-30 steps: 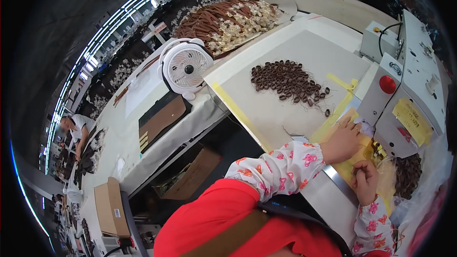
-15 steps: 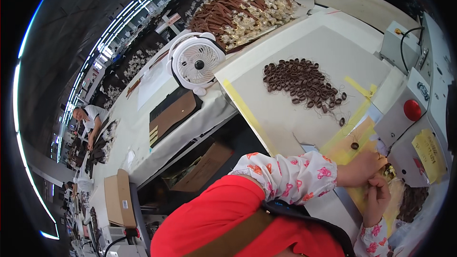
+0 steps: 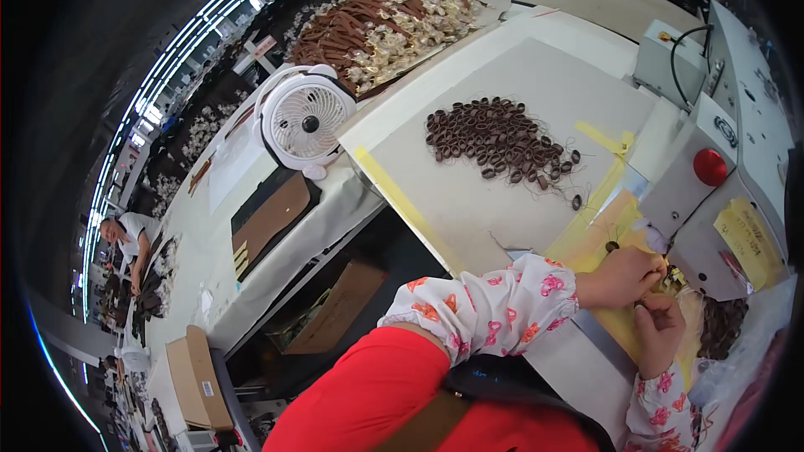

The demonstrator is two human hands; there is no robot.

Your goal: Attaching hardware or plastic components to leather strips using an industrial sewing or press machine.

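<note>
Both my hands meet in front of the needle area of a grey sewing machine [image 3: 758,159]. My left hand [image 3: 621,278] has its fingers bent and pinched together beside the machine's brass-coloured metal parts [image 3: 672,276]. Just below, my right hand [image 3: 660,331] is closed too, thumb against fingers, nearly touching the left. Whatever they pinch is too small or hidden to make out. A single dark brown loop [image 3: 611,246] lies on the yellow-taped surface by my left knuckles. Farther off, a pile of small dark brown loops [image 3: 494,138] with loose threads covers part of the grey board [image 3: 419,192].
A white fan [image 3: 308,121] stands left of the board, near a brown panel on a black mat [image 3: 276,218]. Behind lies a heap of brown straps with wrapped metal fittings [image 3: 368,38]. More dark brown pieces [image 3: 722,328] sit beside my right hand. Another person [image 3: 134,243] works far left.
The whole view has shifted, so the table and machine sit farther left in it. Both hands stay close together by the machine; the lone loop now shows closer to my left hand.
</note>
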